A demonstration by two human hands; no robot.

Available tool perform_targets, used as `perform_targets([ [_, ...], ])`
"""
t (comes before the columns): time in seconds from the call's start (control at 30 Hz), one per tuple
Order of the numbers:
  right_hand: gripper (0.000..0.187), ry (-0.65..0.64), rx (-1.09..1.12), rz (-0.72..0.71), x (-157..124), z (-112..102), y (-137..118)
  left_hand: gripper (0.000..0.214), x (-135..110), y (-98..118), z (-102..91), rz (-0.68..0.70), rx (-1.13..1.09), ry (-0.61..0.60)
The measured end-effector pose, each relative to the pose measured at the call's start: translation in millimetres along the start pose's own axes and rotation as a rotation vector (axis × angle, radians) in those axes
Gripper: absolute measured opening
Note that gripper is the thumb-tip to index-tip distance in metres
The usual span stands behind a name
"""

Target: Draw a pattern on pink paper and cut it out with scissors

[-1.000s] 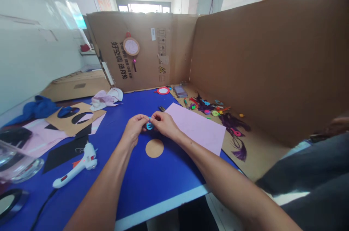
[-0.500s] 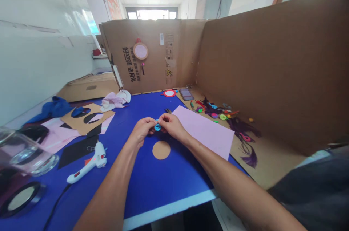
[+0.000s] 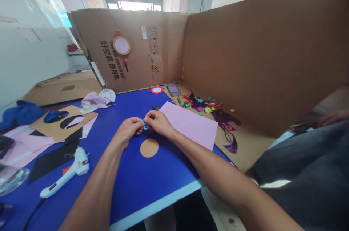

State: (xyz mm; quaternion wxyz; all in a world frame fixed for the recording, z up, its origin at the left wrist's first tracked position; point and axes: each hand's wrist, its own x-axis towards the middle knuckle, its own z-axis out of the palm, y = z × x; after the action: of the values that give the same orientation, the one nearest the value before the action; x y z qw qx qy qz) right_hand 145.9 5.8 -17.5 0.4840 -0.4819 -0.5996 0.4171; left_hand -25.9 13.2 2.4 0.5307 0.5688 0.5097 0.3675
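A small light-blue looped piece [image 3: 146,126] is pinched between my two hands above the blue table; its exact kind is partly hidden by the fingers. My left hand [image 3: 130,130] grips its left side with thumb and fingertips. On the other side, my right hand [image 3: 158,122] closes its thumb and fingers on the top of the piece. Just below the hands, a round tan cardboard disc [image 3: 149,148] lies flat on the table. A pink sheet [image 3: 191,124] sits under and beyond my right forearm.
At left lies a white glue gun [image 3: 68,173] with its cord, near black sheets [image 3: 51,160] and cardboard [image 3: 65,134] with round holes. Purple tassels [image 3: 226,118] and coloured bits lie at right. Cardboard walls [image 3: 245,64] enclose the back and right. A person's dark clothing [image 3: 305,162] shows at right.
The view has swung right, so everything sits further left. My hands stay together on the light-blue piece, which now shows a looser loop below the fingers.
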Motion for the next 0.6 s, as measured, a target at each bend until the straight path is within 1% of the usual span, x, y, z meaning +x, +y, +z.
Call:
perform_targets([
  [0.07, 0.009, 0.008, -0.053, -0.029, -1.6, -0.8, -0.6, 0.019, 0.2, -1.4, -0.8, 0.008, 0.03, 0.011],
  [0.17, 0.011, 0.017, -0.151, -0.072, -4.3, -3.3, -4.6, 0.019, 1.0, -2.3, -0.2, 0.009, 0.012, 0.046],
  [0.3, 0.013, 0.049, -0.237, -0.129, -6.4, -7.7, -10.4, 0.026, 1.7, -0.5, 2.9, 0.005, -0.065, 0.082],
  [0.43, 0.012, 0.112, -0.309, -0.193, -5.4, -12.8, -13.9, 0.033, 0.8, 2.0, 7.9, -0.003, -0.166, 0.125],
  [0.5, 0.012, 0.157, -0.304, -0.199, -2.2, -18.0, -17.0, 0.036, 0.1, 1.8, 11.1, -0.022, -0.2, 0.135],
  [0.6, 0.014, 0.217, -0.237, -0.203, 5.3, -35.3, -24.5, 0.033, -0.7, -1.9, 16.1, -0.058, -0.162, 0.082],
])
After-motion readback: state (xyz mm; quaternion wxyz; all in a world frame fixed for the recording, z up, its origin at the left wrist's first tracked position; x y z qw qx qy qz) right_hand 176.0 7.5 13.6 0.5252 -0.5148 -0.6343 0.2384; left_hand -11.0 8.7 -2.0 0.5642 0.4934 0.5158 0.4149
